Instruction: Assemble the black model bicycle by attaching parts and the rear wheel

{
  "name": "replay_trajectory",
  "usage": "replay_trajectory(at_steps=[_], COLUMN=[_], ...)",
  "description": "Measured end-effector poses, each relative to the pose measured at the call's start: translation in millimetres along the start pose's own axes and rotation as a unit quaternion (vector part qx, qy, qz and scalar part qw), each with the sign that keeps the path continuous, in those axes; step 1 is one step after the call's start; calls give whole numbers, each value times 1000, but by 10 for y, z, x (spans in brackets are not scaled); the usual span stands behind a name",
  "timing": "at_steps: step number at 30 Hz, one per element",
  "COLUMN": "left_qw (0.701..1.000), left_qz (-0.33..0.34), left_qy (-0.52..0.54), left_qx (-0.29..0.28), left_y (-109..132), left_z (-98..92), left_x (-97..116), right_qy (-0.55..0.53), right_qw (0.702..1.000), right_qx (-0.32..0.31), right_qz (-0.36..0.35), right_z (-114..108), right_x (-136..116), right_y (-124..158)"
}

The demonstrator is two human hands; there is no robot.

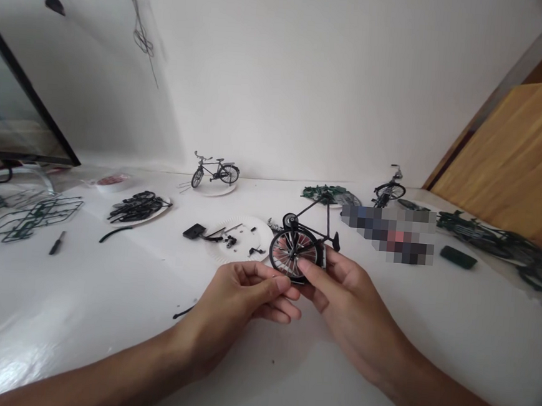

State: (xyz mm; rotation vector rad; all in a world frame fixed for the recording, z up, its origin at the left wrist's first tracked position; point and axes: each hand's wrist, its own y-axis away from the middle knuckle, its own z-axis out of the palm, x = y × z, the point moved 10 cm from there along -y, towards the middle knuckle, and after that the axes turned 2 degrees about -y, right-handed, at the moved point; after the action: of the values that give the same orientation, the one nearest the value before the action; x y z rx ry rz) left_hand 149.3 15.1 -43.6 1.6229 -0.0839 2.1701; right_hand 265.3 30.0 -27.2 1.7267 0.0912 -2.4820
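Note:
A black miniature metal bicycle frame [309,222] with a spoked wheel [290,253] is held up above the white tabletop [100,340]. My right hand [350,297] grips it low near the wheel, its index finger lying across the spokes. My left hand [240,294] is pressed in from the other side, with thumb and fingertips at the wheel's lower rim. Behind the wheel lies a white paper plate [259,233] holding small black parts. The bicycle's far end is partly hidden by its own frame.
Two finished model bicycles [216,172] [388,188] stand at the back. Black parts lie on a plate [136,209] at left, near green sprues [30,216] and a small screwdriver [57,242]. A pixelated patch [388,234] covers something at right, beside a dark green case [458,257].

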Motion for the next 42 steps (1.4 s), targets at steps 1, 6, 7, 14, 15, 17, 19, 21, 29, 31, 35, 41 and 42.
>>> replay_trajectory(at_steps=[1,6,7,14,15,17,19,21,29,31,35,41,42], left_qw=[1000,1000,1000,1000,1000,1000,1000,1000,999,999,998,999,999], left_qz=[0,-1,-3,-4,-5,-5,-2,-3,-22,-20,-22,-8,-3], left_qy=[0,-3,-5,-15,-16,-17,-18,-18,-44,-45,-52,-50,-49], left_qx=[-2,-2,-1,-16,-14,-11,-11,-12,8,7,6,-1,-3], left_y=[2,11,10,-13,-14,-15,-17,-21,-16,-18,-25,-9,-6], left_z=[1,-4,-7,-8,-16,-32,-39,-41,-67,-64,-69,-52,-48], left_x=[2,16,14,-8,-11,-14,-9,-13,-44,-39,-49,-10,4], right_qy=[-1,-1,2,23,29,36,37,38,53,58,75,69,59], right_qw=[1000,1000,1000,1000,999,999,999,999,998,998,996,996,996], right_qx=[3,8,10,12,10,8,5,3,2,3,-1,-7,-7], right_qz=[-2,-14,-13,-11,-16,-24,-28,-29,-29,-32,-41,-63,-59], right_z=[-5,-3,-3,-25,-28,-34,-33,-32,-40,-41,-30,-16,-16], right_x=[-2,-31,-32,-19,-22,-27,-24,-22,-38,-46,-53,-83,-79], right_y=[1,7,7,-3,-5,-7,-9,-10,-8,-3,9,6,-1])
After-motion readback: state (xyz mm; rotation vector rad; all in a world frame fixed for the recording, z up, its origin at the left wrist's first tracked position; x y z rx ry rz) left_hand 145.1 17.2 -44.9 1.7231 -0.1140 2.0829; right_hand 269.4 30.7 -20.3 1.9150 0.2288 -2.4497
